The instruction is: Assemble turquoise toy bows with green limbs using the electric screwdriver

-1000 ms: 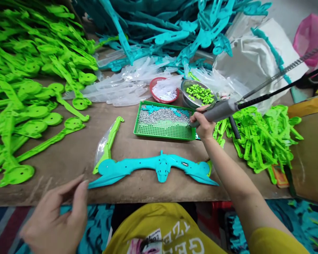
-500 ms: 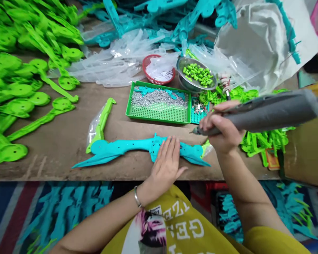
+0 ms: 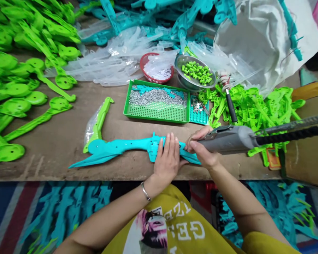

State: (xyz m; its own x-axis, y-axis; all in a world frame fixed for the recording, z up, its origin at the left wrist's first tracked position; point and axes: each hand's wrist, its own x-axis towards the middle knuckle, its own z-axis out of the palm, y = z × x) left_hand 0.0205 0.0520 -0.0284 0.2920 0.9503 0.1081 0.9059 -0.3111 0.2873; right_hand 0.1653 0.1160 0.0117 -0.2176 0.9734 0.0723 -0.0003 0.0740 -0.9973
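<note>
Head view: the left hand (image 3: 166, 158) lies flat, fingers straight and side by side, palm down across the middle of a blue bow-shaped part (image 3: 132, 144). Much of that part stretches along the bench (image 3: 60, 144) to the left of this hand, while its other limb runs under the right hand (image 3: 202, 146), whose fingers are wrapped round a gray power tool (image 3: 228, 138). They hide the tool's tip, so I cannot tell whether it touches the part.

To work well here, the left palm should bear down evenly, near the tip yet out of its path, so the part cannot rock or turn. The right hand should grip firmly, line the tip up squarely and push without skewing. A lime-green arm (image 3: 100, 121) meets the part's end, well left of the left hand; a sideways shove could disturb it.
</note>
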